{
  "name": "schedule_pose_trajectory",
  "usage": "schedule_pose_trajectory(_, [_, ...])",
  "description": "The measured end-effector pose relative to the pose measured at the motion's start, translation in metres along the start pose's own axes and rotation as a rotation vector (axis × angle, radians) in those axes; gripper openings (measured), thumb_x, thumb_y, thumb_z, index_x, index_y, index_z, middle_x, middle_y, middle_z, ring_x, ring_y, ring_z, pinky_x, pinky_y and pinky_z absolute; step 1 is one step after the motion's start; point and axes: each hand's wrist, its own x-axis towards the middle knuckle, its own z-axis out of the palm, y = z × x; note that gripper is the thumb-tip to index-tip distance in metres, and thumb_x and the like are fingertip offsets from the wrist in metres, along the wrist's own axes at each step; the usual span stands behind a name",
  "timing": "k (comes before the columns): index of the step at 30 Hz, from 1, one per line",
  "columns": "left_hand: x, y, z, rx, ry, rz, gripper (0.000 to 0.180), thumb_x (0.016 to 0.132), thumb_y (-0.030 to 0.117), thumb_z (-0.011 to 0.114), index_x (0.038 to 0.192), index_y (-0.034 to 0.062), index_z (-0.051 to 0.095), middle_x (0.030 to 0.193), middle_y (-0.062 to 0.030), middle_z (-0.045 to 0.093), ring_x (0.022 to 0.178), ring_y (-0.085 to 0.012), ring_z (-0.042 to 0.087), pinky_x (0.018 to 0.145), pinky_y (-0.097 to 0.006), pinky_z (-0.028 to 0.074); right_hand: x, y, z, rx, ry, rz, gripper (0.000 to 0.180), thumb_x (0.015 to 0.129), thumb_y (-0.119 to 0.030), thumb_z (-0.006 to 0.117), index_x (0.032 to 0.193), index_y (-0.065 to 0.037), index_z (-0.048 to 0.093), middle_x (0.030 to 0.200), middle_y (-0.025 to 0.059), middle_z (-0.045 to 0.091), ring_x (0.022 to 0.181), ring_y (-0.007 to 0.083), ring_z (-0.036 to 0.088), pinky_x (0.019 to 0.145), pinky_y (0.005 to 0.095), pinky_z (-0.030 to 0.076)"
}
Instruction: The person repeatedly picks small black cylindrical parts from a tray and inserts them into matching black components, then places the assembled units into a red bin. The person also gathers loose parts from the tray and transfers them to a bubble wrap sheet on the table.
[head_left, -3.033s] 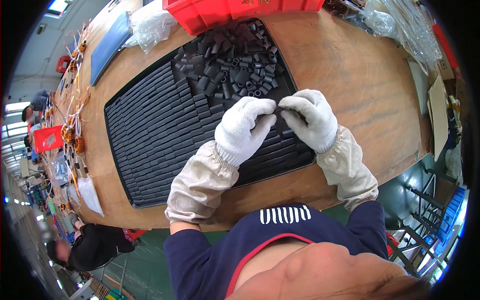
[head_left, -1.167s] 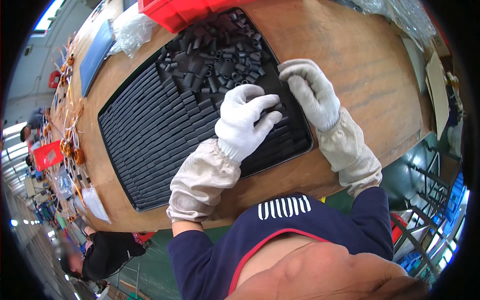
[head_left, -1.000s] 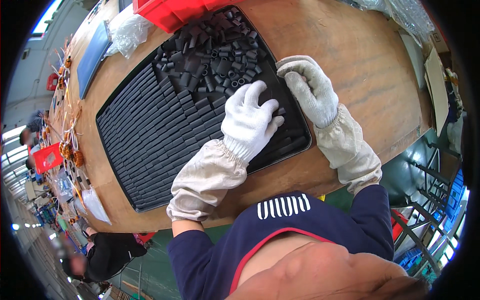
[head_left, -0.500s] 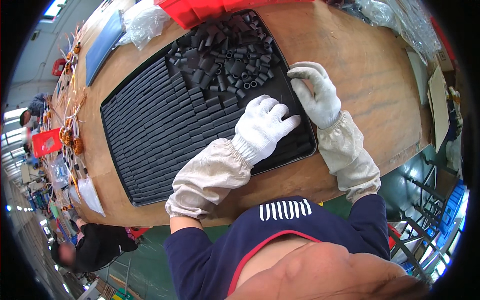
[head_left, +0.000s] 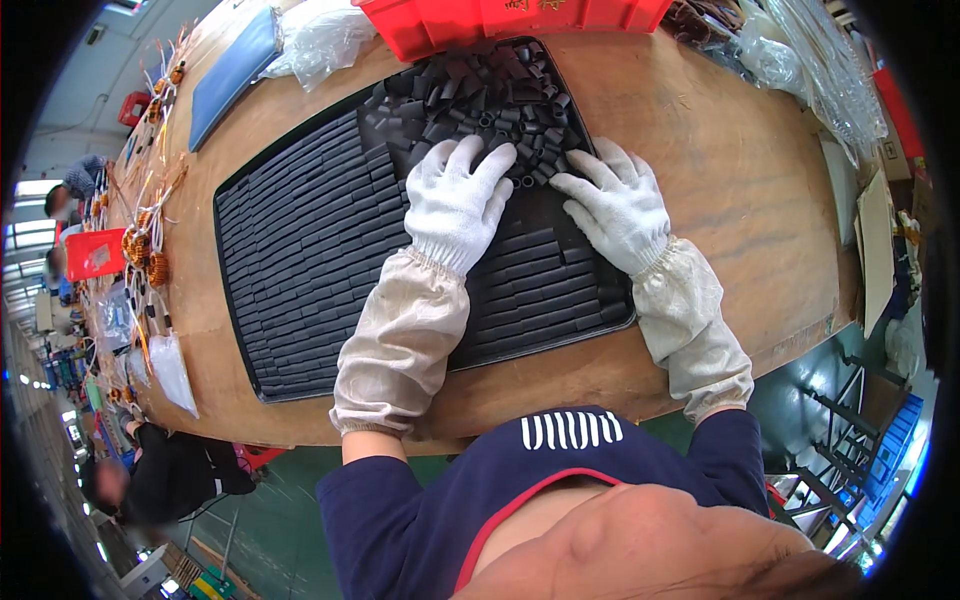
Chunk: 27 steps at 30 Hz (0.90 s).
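A black tray [head_left: 540, 348] lies on the wooden table in front of me. Tight rows of short black tubes [head_left: 310, 250] fill its left and near parts. Loose black tubes [head_left: 490, 90] are heaped in the far right corner. My left hand [head_left: 455, 205], in a white knit glove, spreads its fingers at the near edge of the heap. Across a dark patch of tray floor, my right hand [head_left: 615, 205], gloved alike, reaches over the right rim with fingers stretched toward the loose tubes. I see nothing gripped in either hand; the undersides of both are hidden.
A red bin [head_left: 520, 22] stands behind the tray. Beyond its left corner lie a clear plastic bag [head_left: 325, 45] and a blue flat panel [head_left: 235, 85]. More plastic bags [head_left: 790, 70] are at the far right. Copper-coloured coils [head_left: 137, 250] line the left edge. A person [head_left: 180, 480] sits at lower left.
My left hand has moved away from me and left, from the near rows to the heap. My right hand has shifted slightly left, over the tray's rim. Some loose tubes lie further back.
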Motion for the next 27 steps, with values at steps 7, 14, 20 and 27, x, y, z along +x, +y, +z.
schedule_pose_trajectory(7, [-0.001, -0.007, 0.006, -0.033, 0.091, 0.007, 0.029, 0.079, 0.007, 0.078, 0.107, 0.0143, 0.075, 0.103, -0.0067, 0.072, 0.101, -0.0324, 0.067, 0.088, -0.044, 0.055, 0.000, 0.001, -0.003, 0.082, 0.091, 0.034, 0.028, 0.079, -0.017, 0.081, 0.105, -0.012, 0.071, 0.114, 0.0051, 0.071, 0.122, 0.0308, 0.061, 0.106, 0.0494, 0.045])
schedule_pose_trajectory(14, [-0.004, -0.009, 0.016, -0.160, 0.114, 0.015, 0.027, 0.075, 0.004, 0.081, 0.099, 0.0143, 0.074, 0.092, -0.0046, 0.072, 0.094, -0.0306, 0.068, 0.089, -0.043, 0.054, 0.003, 0.002, -0.003, 0.221, 0.249, 0.079, 0.029, 0.072, -0.009, 0.086, 0.088, -0.012, 0.062, 0.091, 0.0062, 0.068, 0.098, 0.0311, 0.068, 0.093, 0.0460, 0.050])
schedule_pose_trajectory(20, [0.003, 0.007, 0.005, -0.012, 0.138, -0.177, 0.040, 0.075, 0.016, 0.085, 0.114, 0.0151, 0.073, 0.113, -0.0086, 0.066, 0.114, -0.0354, 0.058, 0.100, -0.047, 0.048, 0.004, -0.002, -0.007, 0.232, 0.227, 0.053, 0.034, 0.072, -0.011, 0.084, 0.103, -0.012, 0.070, 0.092, 0.0066, 0.069, 0.096, 0.0295, 0.068, 0.090, 0.0452, 0.051])
schedule_pose_trajectory(27, [0.001, -0.008, 0.005, 0.015, 0.150, -0.010, 0.034, 0.074, 0.015, 0.085, 0.108, 0.0185, 0.076, 0.109, -0.0052, 0.066, 0.114, -0.0319, 0.059, 0.098, -0.045, 0.049, 0.004, -0.001, -0.005, 0.210, 0.179, -0.015, 0.031, 0.072, -0.012, 0.084, 0.101, -0.015, 0.073, 0.092, 0.0048, 0.069, 0.097, 0.0284, 0.068, 0.093, 0.0454, 0.051])
